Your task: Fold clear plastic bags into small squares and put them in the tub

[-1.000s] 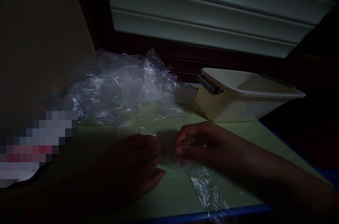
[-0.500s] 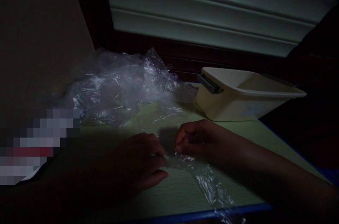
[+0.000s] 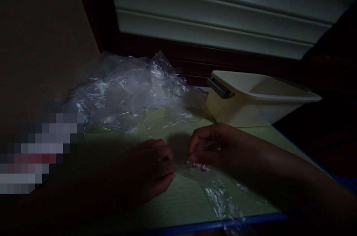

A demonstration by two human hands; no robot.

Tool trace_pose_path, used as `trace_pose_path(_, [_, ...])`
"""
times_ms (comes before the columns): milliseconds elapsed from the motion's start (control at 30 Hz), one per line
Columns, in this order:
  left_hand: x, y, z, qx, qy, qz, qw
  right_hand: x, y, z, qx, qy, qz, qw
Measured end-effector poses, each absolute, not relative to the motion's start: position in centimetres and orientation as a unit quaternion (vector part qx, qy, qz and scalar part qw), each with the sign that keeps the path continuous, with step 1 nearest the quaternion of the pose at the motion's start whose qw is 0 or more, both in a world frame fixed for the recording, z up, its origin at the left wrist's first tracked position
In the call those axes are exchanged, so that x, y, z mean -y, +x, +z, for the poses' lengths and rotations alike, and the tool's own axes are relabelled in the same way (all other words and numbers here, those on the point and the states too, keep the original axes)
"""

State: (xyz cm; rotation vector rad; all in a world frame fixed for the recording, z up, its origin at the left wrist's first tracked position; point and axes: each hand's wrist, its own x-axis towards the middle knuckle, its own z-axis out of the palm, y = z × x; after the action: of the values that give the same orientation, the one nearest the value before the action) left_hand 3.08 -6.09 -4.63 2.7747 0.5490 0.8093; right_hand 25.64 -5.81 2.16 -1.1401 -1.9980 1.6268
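Observation:
A strip of clear plastic wrapping [image 3: 220,195] lies across the green table top, running from between my hands down over the front edge. My left hand [image 3: 153,167] is closed at the wrapping's left end, thumb against the curled fingers. To its right, my right hand [image 3: 216,145] pinches the wrapping with thumb and forefinger. Just under those fingertips are small, shiny pinkish bits [image 3: 202,167], too dim to name. The light is poor, and exactly what lies inside each grip is hidden.
A large heap of crumpled clear plastic [image 3: 128,83] covers the back left of the table. At the back right stands a cream plastic bin [image 3: 234,111] with a grey handle. The table [image 3: 178,206] has a blue edge. Behind it are a dark frame and a slatted panel [image 3: 209,9].
My right hand has shifted slightly right and up, away from the left. The left thumb has drawn in against its fingers. Small pinkish bits show more clearly beneath my right fingertips.

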Motion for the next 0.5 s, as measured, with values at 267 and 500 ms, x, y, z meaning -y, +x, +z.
trace_pose_path(267, [6.3,3.1,-4.0,-0.203,0.921,0.31,0.124,5.3,25.7,1.5,0.734,-0.427,0.503,0.162])
trace_pose_path(500, [6.2,3.0,-4.3,-0.243,0.916,0.299,0.111,5.6,25.3,1.0,0.788,-0.436,0.402,0.164])
